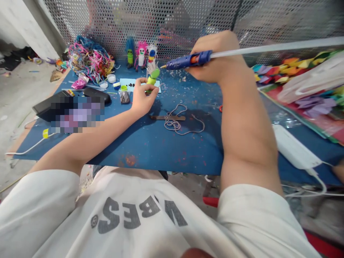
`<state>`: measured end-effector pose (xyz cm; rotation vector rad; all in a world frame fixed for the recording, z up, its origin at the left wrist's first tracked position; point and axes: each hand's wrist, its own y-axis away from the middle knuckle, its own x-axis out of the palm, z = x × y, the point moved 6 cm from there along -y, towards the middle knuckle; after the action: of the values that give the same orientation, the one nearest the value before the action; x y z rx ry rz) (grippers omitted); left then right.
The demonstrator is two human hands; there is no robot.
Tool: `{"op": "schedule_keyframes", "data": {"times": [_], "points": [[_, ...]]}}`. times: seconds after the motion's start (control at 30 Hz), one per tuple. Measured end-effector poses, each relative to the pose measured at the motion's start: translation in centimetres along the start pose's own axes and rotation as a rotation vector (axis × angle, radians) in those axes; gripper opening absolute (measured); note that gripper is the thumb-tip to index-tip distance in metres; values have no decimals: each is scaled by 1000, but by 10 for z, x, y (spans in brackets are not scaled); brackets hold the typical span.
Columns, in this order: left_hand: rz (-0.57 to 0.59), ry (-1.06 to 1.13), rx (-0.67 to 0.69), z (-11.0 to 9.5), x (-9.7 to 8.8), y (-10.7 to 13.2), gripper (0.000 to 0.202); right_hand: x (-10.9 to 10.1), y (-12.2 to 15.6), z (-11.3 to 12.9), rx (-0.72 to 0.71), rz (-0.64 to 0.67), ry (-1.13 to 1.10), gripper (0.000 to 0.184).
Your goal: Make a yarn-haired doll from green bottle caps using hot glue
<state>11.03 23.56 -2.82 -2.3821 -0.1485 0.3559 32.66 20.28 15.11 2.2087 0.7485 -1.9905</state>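
Between the fingertips of my left hand point(145, 96) is a small lime-green doll point(153, 77) with pale yarn strands at its top. My right hand point(217, 53) is wrapped round a blue hot glue gun point(188, 61), a long clear glue stick running out of its back end. The gun's nozzle points left, just above and to the right of the doll, and looks apart from it. Under the doll lies a light-blue card point(139, 85) with small black pieces. A metal snipping tool point(168, 118) rests with a loop of grey cord point(173, 125) on the table near my left hand.
Several finished yarn-haired dolls point(141, 55) stand against the perforated metal panel point(172, 21). A heap of colourful yarn point(91, 59) is at the back left, near a black box point(53, 104). At the right are coloured paper pieces point(295, 68) and a white power strip point(297, 147).
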Motion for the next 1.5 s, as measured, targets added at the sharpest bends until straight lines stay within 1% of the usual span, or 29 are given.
{"op": "schedule_keyframes", "data": {"times": [0.07,0.13,0.23,0.33,0.53,0.63,0.8,0.87,1.0,1.13,1.3,1.5], "points": [[22,-1,26,-1,1,0,19,0,-1,1,-60,-65,61,17],[39,3,52,-2,2,0,18,-1,0,3,-93,-94,100,14],[46,13,81,-5,3,1,16,-2,0,6,-116,-96,130,13],[47,10,95,-7,5,2,16,-2,0,8,-109,-86,143,13],[48,5,117,-8,6,2,20,-3,1,5,-100,-81,130,11],[43,-4,99,-12,5,3,20,-5,2,5,-86,-65,151,12],[51,-12,2,-17,3,3,17,-8,5,9,-45,-20,194,18],[54,-6,-16,-17,3,3,18,-8,5,9,-39,-7,204,21],[59,-13,-13,-18,3,3,17,-6,5,8,-25,-1,193,25],[66,-27,3,-19,3,2,18,-6,5,7,-34,-4,161,24],[46,-42,6,-18,2,2,18,-7,6,9,-69,-21,161,19],[32,-86,10,-18,0,3,20,-10,7,8,-44,-22,182,21]]}}
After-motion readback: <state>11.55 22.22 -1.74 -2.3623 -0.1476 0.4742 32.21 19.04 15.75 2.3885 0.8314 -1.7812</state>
